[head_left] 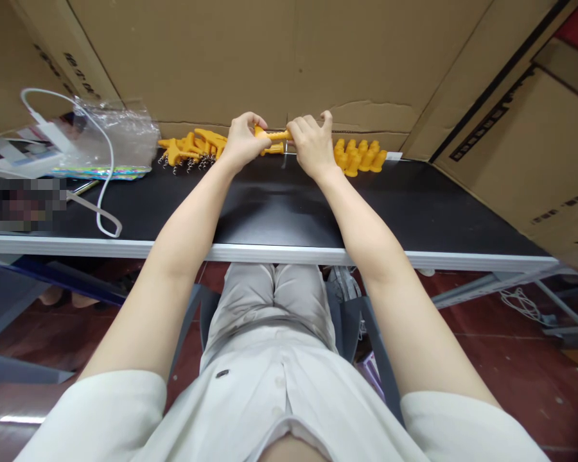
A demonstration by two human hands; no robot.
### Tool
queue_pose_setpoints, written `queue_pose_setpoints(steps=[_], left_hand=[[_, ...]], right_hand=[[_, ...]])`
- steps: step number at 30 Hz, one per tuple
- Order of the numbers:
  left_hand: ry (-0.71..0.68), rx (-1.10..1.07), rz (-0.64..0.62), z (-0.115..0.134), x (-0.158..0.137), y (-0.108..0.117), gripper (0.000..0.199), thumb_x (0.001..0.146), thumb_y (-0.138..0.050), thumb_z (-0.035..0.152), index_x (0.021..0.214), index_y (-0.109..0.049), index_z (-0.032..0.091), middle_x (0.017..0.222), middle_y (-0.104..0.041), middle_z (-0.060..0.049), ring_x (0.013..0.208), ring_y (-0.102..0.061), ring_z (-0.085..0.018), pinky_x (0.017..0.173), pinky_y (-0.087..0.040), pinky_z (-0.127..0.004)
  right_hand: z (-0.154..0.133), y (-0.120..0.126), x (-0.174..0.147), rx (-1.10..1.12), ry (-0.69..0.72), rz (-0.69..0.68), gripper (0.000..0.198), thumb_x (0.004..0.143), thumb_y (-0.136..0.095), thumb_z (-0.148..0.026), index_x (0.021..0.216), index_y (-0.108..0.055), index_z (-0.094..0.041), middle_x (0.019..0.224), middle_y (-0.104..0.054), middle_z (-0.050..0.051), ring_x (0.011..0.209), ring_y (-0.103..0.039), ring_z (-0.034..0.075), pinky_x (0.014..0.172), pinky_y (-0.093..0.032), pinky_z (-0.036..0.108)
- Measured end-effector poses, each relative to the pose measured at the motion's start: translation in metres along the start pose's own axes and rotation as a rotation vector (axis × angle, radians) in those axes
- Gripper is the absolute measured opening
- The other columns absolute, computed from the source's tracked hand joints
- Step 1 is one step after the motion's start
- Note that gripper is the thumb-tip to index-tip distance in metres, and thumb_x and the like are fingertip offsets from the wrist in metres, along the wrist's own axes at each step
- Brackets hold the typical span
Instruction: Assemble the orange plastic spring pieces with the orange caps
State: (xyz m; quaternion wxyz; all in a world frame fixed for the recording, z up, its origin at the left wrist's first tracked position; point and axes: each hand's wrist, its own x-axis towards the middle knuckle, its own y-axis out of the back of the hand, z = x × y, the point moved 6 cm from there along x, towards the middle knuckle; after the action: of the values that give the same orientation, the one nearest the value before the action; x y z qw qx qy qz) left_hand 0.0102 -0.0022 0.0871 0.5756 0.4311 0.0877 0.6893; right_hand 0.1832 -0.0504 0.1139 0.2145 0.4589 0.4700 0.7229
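Note:
My left hand (245, 140) is closed on one end of a yellow plastic corkscrew (278, 135), held level above the table. The other end runs into the closed fingers of my right hand (313, 142), which hide that part. Just beneath it shows another yellow piece (273, 149), partly covered by my left hand. Beside my left hand lies a pile of yellow corkscrews (185, 147), their metal spirals pointing toward me. Right of my right hand, several short yellow sleeves (360, 157) stand upright in a cluster.
Cardboard walls (289, 58) enclose the back and sides of the black tabletop (279, 212). On the left are a clear plastic bag (125, 131), a white cable (110, 160) and a flat, blurred-out item (22, 204). A metal edge (279, 254) runs along the front.

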Motion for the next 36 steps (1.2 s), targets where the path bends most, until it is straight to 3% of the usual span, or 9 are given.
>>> queue_pose_setpoints(steps=[3, 6, 9, 13, 17, 23, 32, 36], left_hand=[[0.053, -0.001, -0.077, -0.005, 0.0, -0.003, 0.055, 0.099, -0.07, 0.055, 0.146, -0.065, 0.025, 0.129, -0.083, -0.012, 0.122, -0.079, -0.04, 0.098, -0.069, -0.055], [0.08, 0.053, -0.075, -0.003, -0.005, -0.002, 0.051, 0.1, -0.073, 0.05, 0.143, -0.066, 0.024, 0.127, -0.083, -0.011, 0.122, -0.079, -0.038, 0.101, -0.067, -0.054], [0.004, 0.207, -0.017, 0.012, -0.017, 0.003, 0.044, 0.098, -0.073, 0.037, 0.14, -0.069, 0.024, 0.13, -0.084, -0.008, 0.132, -0.075, -0.034, 0.113, -0.061, -0.05], [-0.099, 0.353, -0.014, 0.031, -0.033, 0.004, 0.054, 0.099, -0.065, 0.027, 0.153, -0.065, 0.028, 0.147, -0.079, -0.007, 0.143, -0.068, -0.036, 0.123, -0.053, -0.052], [-0.128, 0.331, -0.028, 0.035, -0.037, 0.005, 0.063, 0.101, -0.057, 0.025, 0.164, -0.058, 0.03, 0.158, -0.071, -0.009, 0.15, -0.064, -0.04, 0.128, -0.048, -0.054], [-0.143, 0.27, -0.035, 0.034, -0.035, 0.006, 0.081, 0.099, -0.057, 0.027, 0.179, -0.042, 0.033, 0.171, -0.061, -0.009, 0.158, -0.057, -0.042, 0.135, -0.043, -0.053], [-0.136, 0.289, -0.029, 0.028, -0.026, 0.009, 0.085, 0.097, -0.06, 0.028, 0.18, -0.042, 0.03, 0.164, -0.066, -0.014, 0.157, -0.058, -0.042, 0.134, -0.044, -0.053], [-0.13, 0.265, 0.006, 0.019, -0.018, 0.01, 0.079, 0.096, -0.065, 0.033, 0.174, -0.048, 0.033, 0.147, -0.077, -0.011, 0.149, -0.065, -0.04, 0.127, -0.049, -0.049]], right_hand=[[0.002, -0.006, 0.002, 0.013, 0.016, 0.019, 0.053, 0.119, -0.022, -0.022, 0.149, -0.065, -0.021, 0.158, -0.068, 0.02, 0.155, -0.055, 0.04, 0.138, -0.022, 0.069], [0.005, -0.014, 0.004, 0.014, 0.057, 0.015, 0.046, 0.12, -0.03, -0.026, 0.149, -0.064, -0.017, 0.154, -0.067, 0.021, 0.154, -0.055, 0.04, 0.135, -0.025, 0.07], [0.015, -0.026, 0.007, 0.059, 0.068, -0.012, 0.041, 0.119, -0.038, -0.029, 0.147, -0.063, -0.015, 0.15, -0.069, 0.023, 0.15, -0.059, 0.041, 0.128, -0.037, 0.066], [0.031, -0.039, 0.011, 0.167, 0.063, -0.056, 0.041, 0.117, -0.045, -0.032, 0.151, -0.063, -0.018, 0.151, -0.072, 0.022, 0.146, -0.062, 0.04, 0.121, -0.047, 0.059], [0.035, -0.039, 0.01, 0.221, 0.07, -0.067, 0.047, 0.113, -0.049, -0.027, 0.158, -0.061, -0.02, 0.163, -0.067, 0.021, 0.153, -0.06, 0.039, 0.124, -0.045, 0.059], [0.03, -0.033, 0.008, 0.22, 0.014, -0.099, 0.039, 0.115, -0.05, -0.03, 0.148, -0.067, -0.019, 0.15, -0.075, 0.021, 0.144, -0.066, 0.04, 0.122, -0.045, 0.059], [0.025, -0.027, 0.01, 0.16, -0.041, -0.083, 0.032, 0.116, -0.052, -0.034, 0.139, -0.072, -0.022, 0.147, -0.078, 0.019, 0.14, -0.069, 0.042, 0.122, -0.044, 0.063], [0.021, -0.025, 0.011, 0.135, -0.028, -0.052, 0.035, 0.118, -0.046, -0.039, 0.133, -0.073, -0.024, 0.138, -0.081, 0.017, 0.135, -0.071, 0.042, 0.122, -0.044, 0.067]])
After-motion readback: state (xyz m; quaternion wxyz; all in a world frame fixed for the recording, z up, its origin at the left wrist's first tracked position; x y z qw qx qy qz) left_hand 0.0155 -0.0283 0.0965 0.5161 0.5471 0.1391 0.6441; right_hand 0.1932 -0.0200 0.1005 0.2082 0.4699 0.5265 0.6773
